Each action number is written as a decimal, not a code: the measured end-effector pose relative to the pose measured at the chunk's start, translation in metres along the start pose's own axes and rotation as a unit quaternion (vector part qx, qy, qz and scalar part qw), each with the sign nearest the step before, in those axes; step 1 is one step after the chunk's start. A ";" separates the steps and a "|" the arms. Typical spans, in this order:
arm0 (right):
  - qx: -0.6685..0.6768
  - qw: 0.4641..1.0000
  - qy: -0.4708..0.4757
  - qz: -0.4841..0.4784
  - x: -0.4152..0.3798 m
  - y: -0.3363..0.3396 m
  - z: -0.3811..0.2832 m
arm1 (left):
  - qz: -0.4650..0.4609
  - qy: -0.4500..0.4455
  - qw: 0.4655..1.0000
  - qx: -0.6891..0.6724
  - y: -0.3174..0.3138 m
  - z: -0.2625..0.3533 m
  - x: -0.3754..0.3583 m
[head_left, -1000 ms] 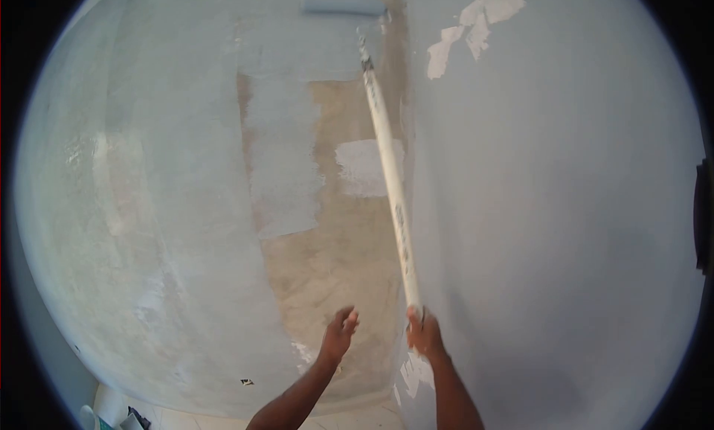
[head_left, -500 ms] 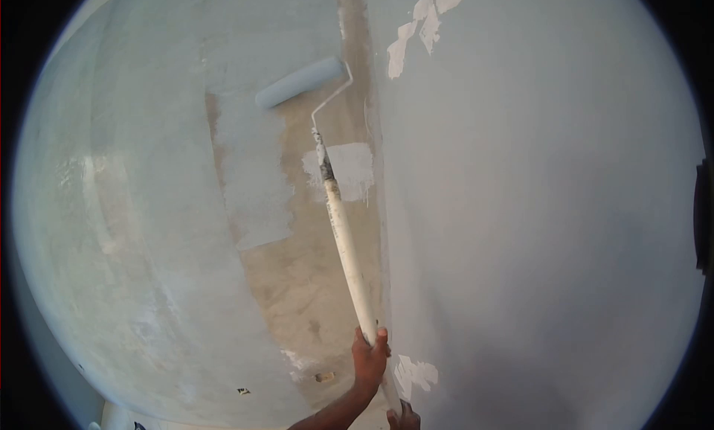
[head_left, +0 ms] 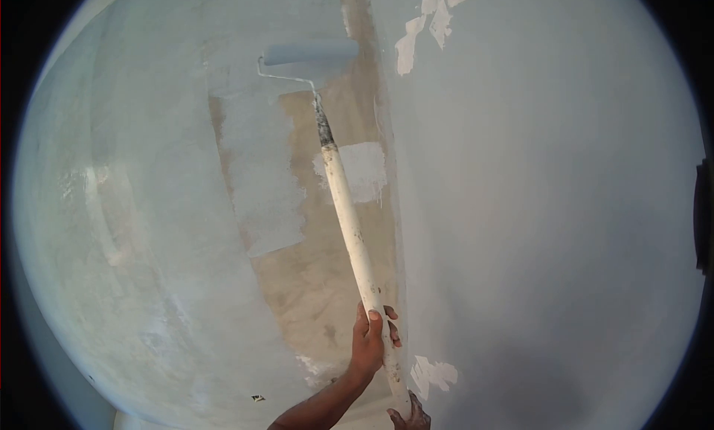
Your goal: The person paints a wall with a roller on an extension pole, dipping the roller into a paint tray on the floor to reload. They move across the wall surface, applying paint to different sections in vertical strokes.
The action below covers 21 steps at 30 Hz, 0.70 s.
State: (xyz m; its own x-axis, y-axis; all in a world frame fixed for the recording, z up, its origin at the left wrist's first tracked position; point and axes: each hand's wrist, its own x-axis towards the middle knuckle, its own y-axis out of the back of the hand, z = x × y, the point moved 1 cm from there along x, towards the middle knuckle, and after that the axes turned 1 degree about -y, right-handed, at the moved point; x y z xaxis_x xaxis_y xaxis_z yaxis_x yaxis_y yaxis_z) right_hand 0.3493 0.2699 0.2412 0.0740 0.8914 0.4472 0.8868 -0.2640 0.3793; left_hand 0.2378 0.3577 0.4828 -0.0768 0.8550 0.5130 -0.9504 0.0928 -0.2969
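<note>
A paint roller (head_left: 311, 52) with a light blue-grey sleeve lies nearly level against the upper wall, at the border of blue-grey paint and brown bare surface (head_left: 320, 289). Its bent wire frame runs from the sleeve's left end down to a dark, paint-crusted grip on a long cream pole (head_left: 348, 220). My left hand (head_left: 368, 344) is wrapped around the lower part of this pole, thumb along it. Lower down, at the bottom edge of the view, my right hand (head_left: 410, 415) is closed round the pole, partly cut off by the frame.
A wall corner runs down just right of the pole. White patches (head_left: 435, 374) mark the right wall (head_left: 535, 207) low and high. A pale square patch (head_left: 353, 173) sits on the brown strip. A small hole (head_left: 258, 398) shows low on the left wall.
The roller has gone up and right, and has turned from slanted to nearly level. Its wire frame, earlier at the sleeve's right end, is now at the left. Both hands have risen slightly.
</note>
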 end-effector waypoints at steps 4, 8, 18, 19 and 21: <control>0.079 0.993 0.081 0.040 -0.003 0.000 -0.004 | -0.004 0.023 1.000 -0.017 0.003 -0.003 0.003; 0.079 0.995 0.025 0.052 -0.010 -0.011 -0.010 | -0.022 0.011 0.999 -0.031 0.004 -0.003 0.002; 0.006 0.999 -0.044 0.000 -0.012 0.006 -0.023 | -0.024 0.057 0.994 -0.094 -0.006 0.006 0.002; 0.012 0.999 -0.044 0.002 -0.009 0.005 -0.023 | -0.027 0.057 0.994 -0.092 -0.006 0.005 0.004; 0.022 0.999 -0.045 0.007 -0.003 0.002 -0.024 | -0.019 0.054 0.995 -0.085 -0.004 0.002 0.006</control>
State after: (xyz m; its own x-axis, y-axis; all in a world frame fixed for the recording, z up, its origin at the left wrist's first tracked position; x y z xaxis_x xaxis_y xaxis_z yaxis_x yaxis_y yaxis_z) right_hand 0.3405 0.2574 0.2596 0.1261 0.9179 0.3762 0.9043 -0.2623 0.3369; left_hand 0.2407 0.3614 0.4892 0.0003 0.8977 0.4407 -0.8863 0.2044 -0.4157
